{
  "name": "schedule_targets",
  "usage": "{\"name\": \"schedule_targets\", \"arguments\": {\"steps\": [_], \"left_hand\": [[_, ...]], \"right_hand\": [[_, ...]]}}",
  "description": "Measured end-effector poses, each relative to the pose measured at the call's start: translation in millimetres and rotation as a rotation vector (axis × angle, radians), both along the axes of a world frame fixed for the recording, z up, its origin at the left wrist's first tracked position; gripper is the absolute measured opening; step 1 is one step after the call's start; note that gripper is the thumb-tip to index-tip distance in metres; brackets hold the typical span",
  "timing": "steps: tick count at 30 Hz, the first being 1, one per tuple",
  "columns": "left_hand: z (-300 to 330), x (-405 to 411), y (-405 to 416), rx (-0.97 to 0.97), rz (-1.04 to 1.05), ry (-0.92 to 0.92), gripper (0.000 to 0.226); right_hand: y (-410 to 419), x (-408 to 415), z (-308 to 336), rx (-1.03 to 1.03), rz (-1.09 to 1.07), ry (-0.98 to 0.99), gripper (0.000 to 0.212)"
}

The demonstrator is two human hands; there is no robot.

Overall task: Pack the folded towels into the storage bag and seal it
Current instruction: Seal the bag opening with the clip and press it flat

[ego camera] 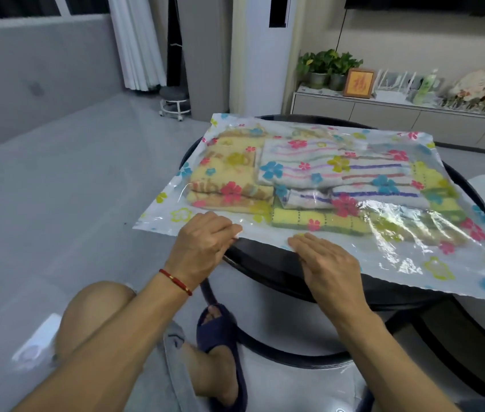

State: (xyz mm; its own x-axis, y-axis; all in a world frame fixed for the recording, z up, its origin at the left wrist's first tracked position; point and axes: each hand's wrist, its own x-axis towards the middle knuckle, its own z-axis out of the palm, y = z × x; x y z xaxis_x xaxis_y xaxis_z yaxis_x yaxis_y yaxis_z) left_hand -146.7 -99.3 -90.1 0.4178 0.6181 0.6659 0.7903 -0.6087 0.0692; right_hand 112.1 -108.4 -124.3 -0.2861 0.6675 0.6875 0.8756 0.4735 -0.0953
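Head view, two hands (265, 257) on one storage bag (408, 263), four folded towels (339, 171)

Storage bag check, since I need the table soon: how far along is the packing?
Packing looks done: the yellow towel, striped towel and green-checked towel all lie inside the flowered storage bag. Sealing is in hand: the left hand pinches the bag's near edge while the right hand rests flat on it. Whether the edge to the right is closed cannot be told.
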Motion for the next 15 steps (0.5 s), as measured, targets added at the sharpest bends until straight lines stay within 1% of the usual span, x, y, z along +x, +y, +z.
{"name": "schedule_targets", "arguments": {"steps": [3,5,7,8,10,11,14,15], "left_hand": [[-0.4,-24.3,-2.0,-0.014,0.014,0.024,0.013],[-2.1,-33.2,-2.9,-0.025,0.014,0.043,0.012],[-4.3,-33.3,-2.8,-0.04,0.027,0.03,0.015],[-5.1,-31.6,-2.8,-0.052,0.036,0.017,0.016],[-5.4,-27.7,-3.5,-0.058,0.045,0.009,0.016],[-5.4,-26.7,-4.4,-0.055,0.043,0.018,0.013],[-0.9,-33.2,-5.3,-0.052,0.044,0.072,0.009],[0.4,-39.8,-5.0,-0.054,0.05,0.108,0.01]], "right_hand": [[-3.2,3.9,-0.8,-0.019,0.03,0.017,0.032],[-4.7,-1.3,2.7,-0.046,0.05,0.011,0.022],[-6.6,-17.4,10.8,-0.064,0.005,-0.015,0.016],[-7.1,-31.0,15.3,-0.079,-0.016,-0.039,0.021],[-4.0,-63.9,24.1,-0.111,0.028,-0.091,0.035],[-1.8,-81.3,27.8,-0.116,0.075,-0.117,0.035],[7.0,-117.6,30.4,-0.12,0.156,-0.17,0.012],[9.5,-120.9,29.8,-0.108,0.167,-0.159,0.012]]}}
